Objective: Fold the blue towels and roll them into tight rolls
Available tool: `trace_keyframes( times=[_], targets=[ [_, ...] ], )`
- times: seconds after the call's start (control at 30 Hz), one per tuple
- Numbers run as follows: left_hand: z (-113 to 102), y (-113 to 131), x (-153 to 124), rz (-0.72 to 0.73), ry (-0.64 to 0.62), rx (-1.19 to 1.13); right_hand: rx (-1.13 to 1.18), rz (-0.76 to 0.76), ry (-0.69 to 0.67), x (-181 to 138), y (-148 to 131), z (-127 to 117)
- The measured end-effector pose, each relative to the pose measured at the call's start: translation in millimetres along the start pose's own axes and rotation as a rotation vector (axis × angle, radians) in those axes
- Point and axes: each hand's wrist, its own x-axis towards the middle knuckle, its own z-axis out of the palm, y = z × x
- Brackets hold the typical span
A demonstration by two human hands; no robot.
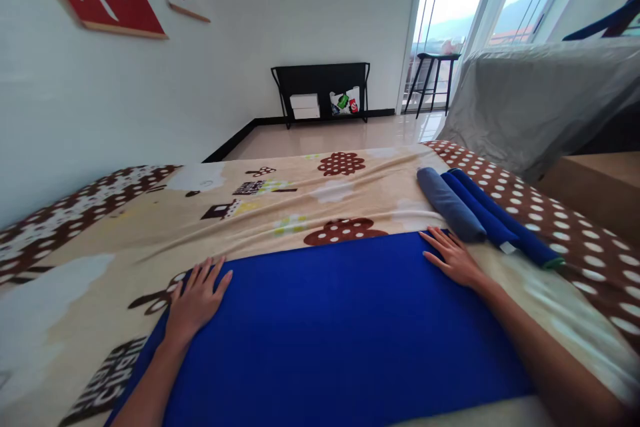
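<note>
A patterned blanket (125,227) bears a blue cloth (325,333) and three rolls (480,208).

bare forearms (543,343), bare hands (194,303)

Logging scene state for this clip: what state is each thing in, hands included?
Blue cloth: spread out, mostly flat
Left hand: open, palm down at the cloth's far left corner
Right hand: open, palm down at its far right corner
Gray roll: rolled up
Middle blue roll: rolled up
Outer blue roll: rolled up
Patterned blanket: spread out, wrinkled
Stool: upright
</note>
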Motion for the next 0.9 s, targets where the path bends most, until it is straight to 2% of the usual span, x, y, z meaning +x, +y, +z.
trace_keyframes(
  times=[0.1, 0.17, 0.27, 0.33, 0.4, 0.47, 0.53, 0.7, 0.9],
  targets=[
    [-17, 13, -5, 0.025, 0.021, 0.006, 0.003, 0.018, 0.026, -2, -7, -10],
    [-31, 23, -25, 0.068, 0.063, 0.012, 0.005, 0.037, 0.057, -20, -16, -18],
    [-45, 25, -88, 0.148, 0.083, 0.013, 0.017, -0.003, 0.035, -84, -31, -27],
    [-46, 13, -141, 0.177, 0.030, 0.008, 0.007, -0.050, -0.013, -142, -35, -29],
    [-43, -5, -188, 0.103, 0.005, 0.018, -0.036, -0.021, -0.004, -193, -33, -28],
    [-40, -22, -219, 0.007, 0.020, 0.033, -0.062, 0.005, 0.023, -226, -27, -26],
    [-38, -33, -235, -0.050, 0.039, 0.043, -0.079, 0.013, 0.046, -240, -20, -23],
    [-39, -42, -250, -0.163, 0.135, 0.050, -0.113, -0.029, 0.035, -241, -11, -22],
    [-37, -43, -263, -0.107, 0.203, 0.029, -0.119, -0.040, 0.028, -247, -6, -19]
  ],
)
